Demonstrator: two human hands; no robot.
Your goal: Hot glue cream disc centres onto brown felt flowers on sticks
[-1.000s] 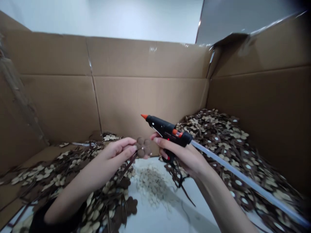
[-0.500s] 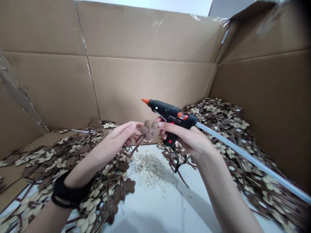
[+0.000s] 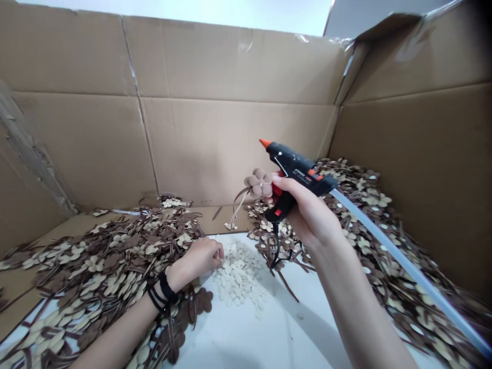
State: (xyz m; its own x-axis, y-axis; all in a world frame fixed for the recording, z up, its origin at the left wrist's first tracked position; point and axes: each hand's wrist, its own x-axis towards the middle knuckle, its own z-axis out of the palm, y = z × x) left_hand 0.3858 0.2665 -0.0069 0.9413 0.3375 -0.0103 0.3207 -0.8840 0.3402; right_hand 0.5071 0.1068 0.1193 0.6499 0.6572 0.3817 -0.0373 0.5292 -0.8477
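A black hot glue gun [image 3: 294, 164] with an orange nozzle rests in my right hand [image 3: 307, 210], its tip pointing up and left. Thumb and fingertips of that same hand also pinch a brown flower [image 3: 259, 183] with a ribbon hanging from it, just left of the gun's grip. My left hand [image 3: 203, 256], wearing a black wristband, is down at the left edge of a pile of small cream discs [image 3: 240, 277]. Its fingers are curled in; whatever they hold, if anything, is hidden.
Heaps of brown and cream flowers with ribbons lie on the left [image 3: 126, 251] and on the right [image 3: 369, 220]. Cardboard walls [image 3: 230, 133] enclose the white work surface [image 3: 230, 338]. A long glue stick [image 3: 400, 256] sticks out behind the gun, and its cord hangs below.
My left hand has let go of the flower and dropped to the disc pile. My right hand has moved right and slightly up with the glue gun and flower.
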